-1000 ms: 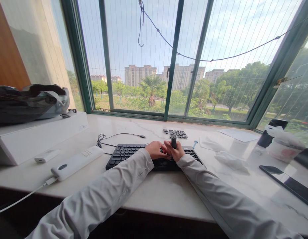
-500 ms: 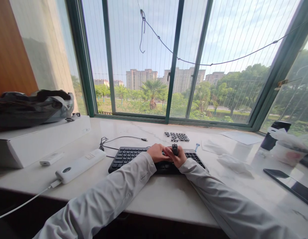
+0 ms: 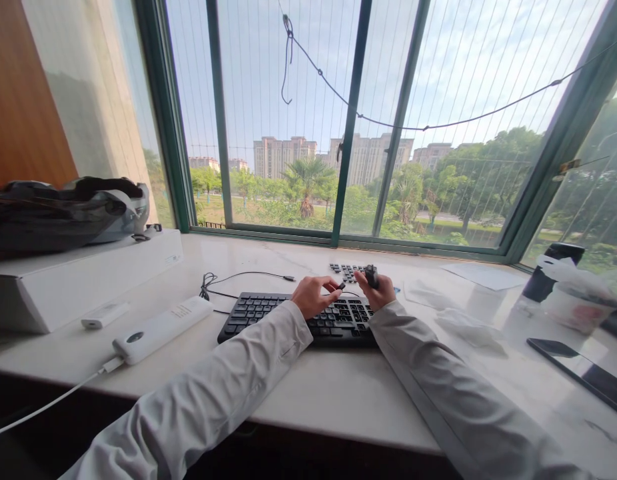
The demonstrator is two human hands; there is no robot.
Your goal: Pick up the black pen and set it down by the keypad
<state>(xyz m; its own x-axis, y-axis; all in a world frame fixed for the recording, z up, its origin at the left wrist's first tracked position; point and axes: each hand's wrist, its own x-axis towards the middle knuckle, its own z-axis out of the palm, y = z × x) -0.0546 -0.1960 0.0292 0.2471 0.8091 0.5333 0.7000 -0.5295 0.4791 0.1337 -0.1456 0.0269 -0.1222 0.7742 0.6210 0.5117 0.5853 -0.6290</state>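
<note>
A black keyboard (image 3: 288, 316) lies on the pale marble sill in front of me, with several keycaps missing near its middle. My left hand (image 3: 312, 296) hovers over the keys and pinches a small black keycap (image 3: 341, 286) between thumb and fingers. My right hand (image 3: 377, 291) is lifted above the keyboard's right end, closed around a small dark tool (image 3: 371, 275). A group of loose black keycaps (image 3: 347, 271) sits in rows on the sill just beyond the hands.
A white power strip (image 3: 161, 329), a small white device (image 3: 104, 315) and a white box (image 3: 78, 273) with a dark bag on it stand at left. A black cable (image 3: 238, 279) lies behind the keyboard. Tissues (image 3: 468, 323), a phone (image 3: 578, 370) and a dark cup (image 3: 551, 270) are at right.
Both hands lifted off the keyboard and moved apart. The right hand carried the tool up and right; the left hand now pinches a keycap.
</note>
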